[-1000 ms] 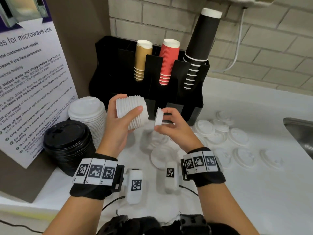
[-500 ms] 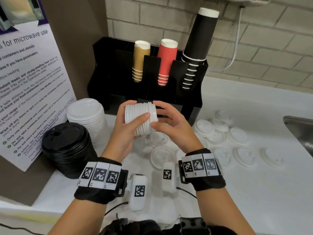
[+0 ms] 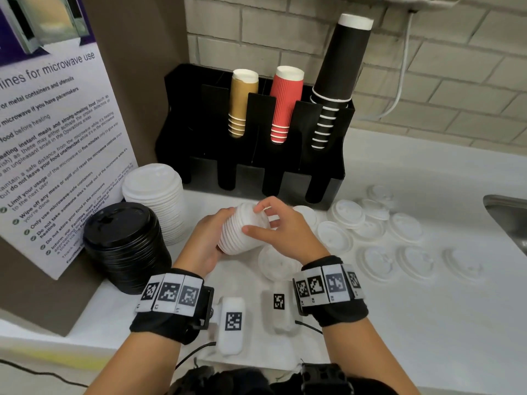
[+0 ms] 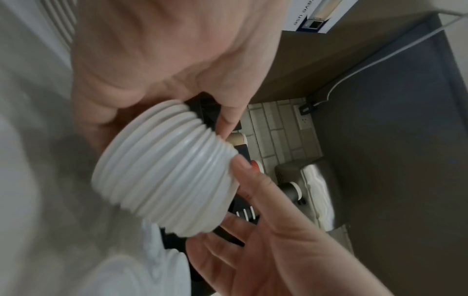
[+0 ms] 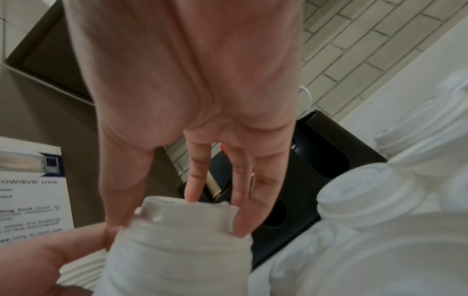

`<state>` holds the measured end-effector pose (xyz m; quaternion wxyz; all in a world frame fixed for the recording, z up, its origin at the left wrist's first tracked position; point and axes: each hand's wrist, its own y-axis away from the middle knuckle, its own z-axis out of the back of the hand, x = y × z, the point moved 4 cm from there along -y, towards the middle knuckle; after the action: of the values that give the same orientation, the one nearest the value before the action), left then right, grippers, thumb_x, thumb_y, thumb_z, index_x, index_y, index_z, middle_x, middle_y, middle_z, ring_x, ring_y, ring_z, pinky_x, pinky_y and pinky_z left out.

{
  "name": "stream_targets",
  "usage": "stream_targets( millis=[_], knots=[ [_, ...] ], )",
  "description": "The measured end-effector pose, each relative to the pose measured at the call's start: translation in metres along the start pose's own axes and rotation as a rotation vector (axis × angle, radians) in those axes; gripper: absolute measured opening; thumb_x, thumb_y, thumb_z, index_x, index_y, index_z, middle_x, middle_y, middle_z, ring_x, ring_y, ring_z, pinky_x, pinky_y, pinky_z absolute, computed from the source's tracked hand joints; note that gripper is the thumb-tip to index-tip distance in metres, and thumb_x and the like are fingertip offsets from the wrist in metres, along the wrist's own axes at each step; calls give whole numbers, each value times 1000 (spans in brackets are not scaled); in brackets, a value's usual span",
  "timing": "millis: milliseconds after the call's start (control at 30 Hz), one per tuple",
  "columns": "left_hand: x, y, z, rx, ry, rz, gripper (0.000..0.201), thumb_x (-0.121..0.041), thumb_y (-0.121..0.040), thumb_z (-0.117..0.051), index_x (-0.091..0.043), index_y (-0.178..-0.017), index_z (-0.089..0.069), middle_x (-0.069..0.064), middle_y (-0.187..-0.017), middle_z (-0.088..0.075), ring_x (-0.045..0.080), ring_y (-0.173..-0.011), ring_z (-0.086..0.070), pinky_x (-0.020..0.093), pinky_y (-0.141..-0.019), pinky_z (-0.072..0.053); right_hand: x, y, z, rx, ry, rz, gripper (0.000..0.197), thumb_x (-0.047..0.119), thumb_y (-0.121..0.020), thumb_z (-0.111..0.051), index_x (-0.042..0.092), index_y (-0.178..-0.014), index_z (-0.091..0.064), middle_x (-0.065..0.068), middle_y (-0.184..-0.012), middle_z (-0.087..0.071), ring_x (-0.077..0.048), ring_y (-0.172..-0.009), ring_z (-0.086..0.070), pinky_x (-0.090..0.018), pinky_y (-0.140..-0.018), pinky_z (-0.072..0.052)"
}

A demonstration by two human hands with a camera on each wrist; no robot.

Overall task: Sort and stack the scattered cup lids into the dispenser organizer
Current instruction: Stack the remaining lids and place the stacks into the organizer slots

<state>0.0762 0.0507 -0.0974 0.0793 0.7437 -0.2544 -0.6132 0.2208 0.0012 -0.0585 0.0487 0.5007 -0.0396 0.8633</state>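
Observation:
My left hand [image 3: 206, 240] grips a stack of small white lids [image 3: 242, 236] from the left, tilted just above the counter. In the left wrist view the ribbed stack [image 4: 164, 174] lies in the curled fingers of the left hand [image 4: 157, 60]. My right hand [image 3: 285, 232] rests on the stack's top end with fairly straight fingers, the thumb on the near side. The right wrist view shows the right hand [image 5: 197, 100] spread over the stack [image 5: 177, 250]. Several loose white lids [image 3: 405, 226] lie scattered to the right. The black organizer [image 3: 328, 178] stands behind.
A tall white lid stack [image 3: 154, 192] and a black lid stack [image 3: 122, 238] stand at the left, beside a microwave poster [image 3: 51, 138]. Tan [image 3: 242, 101], red [image 3: 285, 101] and black cups [image 3: 339, 81] fill the organizer's upper slots. A sink edge [image 3: 510, 212] is at the right.
The right hand brought a single white lid onto the end of the stack. Both hands then lowered the stack toward the counter and turned it more upright.

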Motion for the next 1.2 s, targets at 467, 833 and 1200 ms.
stream_targets(
  millis=[467, 833, 1200],
  knots=[
    [-3, 12, -9, 25, -393, 37, 57, -55, -99, -36, -16, -137, -54, 6, -139, -55, 21, -123, -50, 31, -101, -36, 7, 9, -15, 118, 335, 47, 44, 23, -71, -83, 23, -110, -63, 2, -118, -44, -19, -117, -42, -25, -96, -37],
    [-15, 23, -6, 291, -1051, -254, 102, -27, -69, -87, -32, -150, -25, -9, -148, -30, 9, -130, -35, 23, -101, -30, -10, -40, 45, 273, 655, -70, 49, 18, -85, -69, 22, -132, -55, -7, -131, -50, -24, -121, -49, -29, -101, -40],
    [-14, 15, -9, 234, -1083, -329, 75, -17, -68, -84, -29, -126, -37, -7, -118, -52, 19, -103, -53, 28, -75, -43, -30, -52, 14, 541, 899, -68, 67, 32, -72, -81, 31, -132, -49, -3, -117, -47, -24, -113, -48, -32, -88, -41]
  ],
)
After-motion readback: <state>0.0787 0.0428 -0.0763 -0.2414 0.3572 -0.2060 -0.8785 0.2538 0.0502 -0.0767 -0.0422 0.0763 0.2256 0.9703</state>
